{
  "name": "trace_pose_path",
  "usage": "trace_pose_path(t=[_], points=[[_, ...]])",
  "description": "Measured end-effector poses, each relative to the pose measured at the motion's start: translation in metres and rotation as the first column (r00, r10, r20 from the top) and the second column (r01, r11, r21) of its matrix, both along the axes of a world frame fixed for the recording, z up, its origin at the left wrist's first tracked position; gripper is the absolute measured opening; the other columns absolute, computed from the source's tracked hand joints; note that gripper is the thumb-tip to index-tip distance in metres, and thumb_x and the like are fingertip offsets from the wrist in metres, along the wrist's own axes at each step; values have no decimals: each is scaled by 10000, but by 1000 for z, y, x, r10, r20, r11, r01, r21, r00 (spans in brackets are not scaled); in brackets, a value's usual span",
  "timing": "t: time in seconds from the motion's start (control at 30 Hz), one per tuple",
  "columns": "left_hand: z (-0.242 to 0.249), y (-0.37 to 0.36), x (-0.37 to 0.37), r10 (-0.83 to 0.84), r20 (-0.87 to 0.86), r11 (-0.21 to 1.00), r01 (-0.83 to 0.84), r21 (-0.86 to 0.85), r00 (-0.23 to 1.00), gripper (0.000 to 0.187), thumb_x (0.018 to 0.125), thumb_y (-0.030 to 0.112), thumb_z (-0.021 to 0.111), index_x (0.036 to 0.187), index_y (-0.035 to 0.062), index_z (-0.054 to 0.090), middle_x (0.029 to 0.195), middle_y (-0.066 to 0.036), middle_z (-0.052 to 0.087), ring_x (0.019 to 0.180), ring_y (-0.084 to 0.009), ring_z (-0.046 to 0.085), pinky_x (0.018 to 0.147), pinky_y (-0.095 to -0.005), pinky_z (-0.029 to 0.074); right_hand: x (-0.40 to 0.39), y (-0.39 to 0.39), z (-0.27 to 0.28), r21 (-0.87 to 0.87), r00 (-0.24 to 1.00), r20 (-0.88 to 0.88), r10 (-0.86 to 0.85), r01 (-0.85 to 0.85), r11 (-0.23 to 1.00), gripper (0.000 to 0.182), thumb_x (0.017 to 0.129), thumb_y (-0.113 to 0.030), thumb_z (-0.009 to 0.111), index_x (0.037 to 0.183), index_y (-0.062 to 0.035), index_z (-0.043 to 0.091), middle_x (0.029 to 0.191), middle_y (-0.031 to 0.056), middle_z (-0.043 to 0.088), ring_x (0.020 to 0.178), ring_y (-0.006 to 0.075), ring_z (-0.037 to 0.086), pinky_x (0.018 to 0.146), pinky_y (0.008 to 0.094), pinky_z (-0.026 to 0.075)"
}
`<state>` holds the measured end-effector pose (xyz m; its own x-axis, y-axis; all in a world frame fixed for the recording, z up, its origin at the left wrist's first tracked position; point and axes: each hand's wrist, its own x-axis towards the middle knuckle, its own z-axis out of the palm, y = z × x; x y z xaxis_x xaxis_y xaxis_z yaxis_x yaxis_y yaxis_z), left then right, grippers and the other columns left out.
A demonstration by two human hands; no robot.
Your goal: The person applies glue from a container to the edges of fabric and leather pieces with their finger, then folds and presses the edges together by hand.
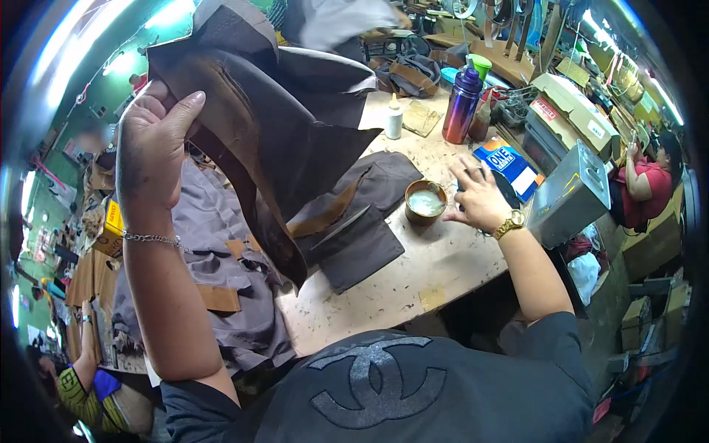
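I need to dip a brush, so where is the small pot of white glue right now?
In the head view the glue pot stands on the workbench, just left of the right hand and beside the dark leather pieces lying flat.

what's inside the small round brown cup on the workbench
The small round brown cup holds a whitish paste or liquid filling most of it. Its bottom is covered by that fill. The right hand rests just beside it.
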<state>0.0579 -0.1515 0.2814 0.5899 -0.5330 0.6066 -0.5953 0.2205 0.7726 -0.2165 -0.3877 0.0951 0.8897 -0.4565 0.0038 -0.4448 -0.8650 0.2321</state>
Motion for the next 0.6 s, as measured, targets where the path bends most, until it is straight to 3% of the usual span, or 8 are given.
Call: trace_pose_path(t=[0.13,0.27,0.3,0.33,0.4,0.5,0.6], points=[[-4,2,9,-33,-26,999,32,-33,999,110,739,40,615,678,41,524,691,-9,517,607,-58,492,563,-190,434,-3,-7,-19,-48,953,263,151,-143,988,493,673,-540,569,929,-123,618,1291,134,324,1254,288,178,981,517,155],[-2,4,-1,-3,-19,1000,2,-22,1000,81,735,36,614,714,20,537,686,-6,513,605,-58,490,558,-193,433,-10,-5,-15,11,999,9,31,-32,999,481,640,-554,585,789,-102,658,1317,113,299,1270,293,139,989,527,117],[-2,5,-4,-4,-26,1000,4,-6,1000,69,739,35,607,729,12,543,692,-11,523,609,-59,493,560,-192,432,-15,-7,-11,15,990,137,17,-20,1000,473,635,-542,600,726,-82,659,1311,111,310,1273,293,132,988,529,111],[-2,6,-5,2,-24,1000,-3,-7,1000,69,739,35,607,729,12,543,692,-11,523,609,-59,493,560,-192,432,-17,-9,-2,-34,991,122,-52,57,998,465,616,-531,620,725,-81,658,1292,113,335,1263,299,153,984,531,116],[-4,5,-6,-64,-28,998,64,29,998,51,749,34,589,753,3,549,712,-21,544,623,-61,502,565,-189,432,-19,-1,30,-131,951,291,-104,148,980,442,611,-505,637,759,-88,652,1262,118,367,1244,305,187,974,538,138],[-5,5,-9,-74,-41,997,75,18,996,40,757,35,577,753,7,549,722,-24,555,622,-61,507,569,-188,434,-21,-4,57,-215,792,610,-29,201,956,449,641,-457,643,908,-98,610,1225,124,404,1208,313,244,954,517,212],[-4,6,-11,-56,-32,998,56,15,998,38,755,32,576,742,13,547,711,-16,545,610,-58,502,568,-189,437,-26,-7,78,-131,562,825,54,99,986,437,676,-415,650,974,-101,596,1148,145,472,1141,319,346,952,423,266]])
